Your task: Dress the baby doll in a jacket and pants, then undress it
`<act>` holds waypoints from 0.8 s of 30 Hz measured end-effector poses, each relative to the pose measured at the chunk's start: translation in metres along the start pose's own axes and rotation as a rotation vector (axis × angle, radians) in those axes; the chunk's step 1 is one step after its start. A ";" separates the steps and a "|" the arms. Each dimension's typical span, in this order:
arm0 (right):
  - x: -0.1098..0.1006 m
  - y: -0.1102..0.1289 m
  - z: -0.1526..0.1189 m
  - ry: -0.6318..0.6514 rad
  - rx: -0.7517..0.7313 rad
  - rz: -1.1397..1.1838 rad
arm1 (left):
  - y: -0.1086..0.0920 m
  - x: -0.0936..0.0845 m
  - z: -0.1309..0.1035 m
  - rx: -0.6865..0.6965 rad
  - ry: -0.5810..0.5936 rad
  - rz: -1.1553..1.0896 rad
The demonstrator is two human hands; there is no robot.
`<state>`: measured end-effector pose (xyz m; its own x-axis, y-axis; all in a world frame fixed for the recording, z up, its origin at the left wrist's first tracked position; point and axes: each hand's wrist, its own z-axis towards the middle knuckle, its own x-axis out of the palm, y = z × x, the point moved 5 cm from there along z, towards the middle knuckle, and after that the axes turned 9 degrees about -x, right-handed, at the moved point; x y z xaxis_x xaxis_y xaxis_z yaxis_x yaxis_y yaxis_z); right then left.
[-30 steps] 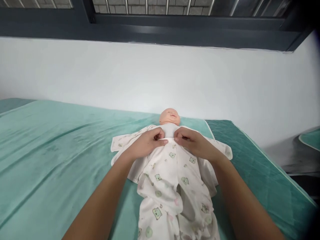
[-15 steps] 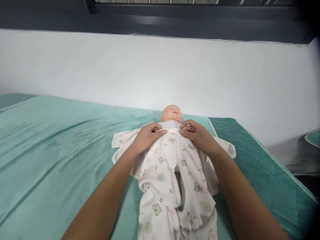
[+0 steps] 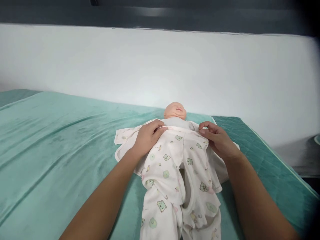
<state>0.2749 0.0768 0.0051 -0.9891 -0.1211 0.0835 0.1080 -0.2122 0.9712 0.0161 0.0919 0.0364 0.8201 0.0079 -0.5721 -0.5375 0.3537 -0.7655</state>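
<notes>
A baby doll lies on its back, its head toward the wall. White baby pants with green bear prints cover its front from the chest down, with a gap at the crotch. Beneath them a matching baby shirt is spread open, one sleeve out to the left. My left hand is closed on the left part of the waistband, thumb on top. Over at the waistband's right end, my right hand pinches the edge between thumb and fingers.
A light green sheet covers the bed, with a darker quilted green mat on the right. Behind the doll stands a white wall. A dark metal beam runs across the top.
My right hand has moved right along the waistband, farther from my left hand, and the waistband is spread wider. The camera view has tilted slightly down.
</notes>
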 end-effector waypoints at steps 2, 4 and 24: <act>-0.002 -0.003 0.000 -0.017 0.006 0.034 | 0.006 -0.003 0.001 -0.043 -0.056 -0.036; -0.002 -0.005 0.000 -0.031 0.008 0.058 | 0.014 -0.007 0.001 -0.091 -0.113 -0.098; 0.005 -0.020 0.002 -0.171 -0.075 -0.676 | 0.031 0.002 0.002 -0.225 0.020 0.015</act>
<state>0.2677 0.0827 -0.0131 -0.8430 0.2138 -0.4935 -0.5358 -0.2545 0.8050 0.0008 0.1045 0.0119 0.8092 -0.0074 -0.5875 -0.5813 0.1360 -0.8023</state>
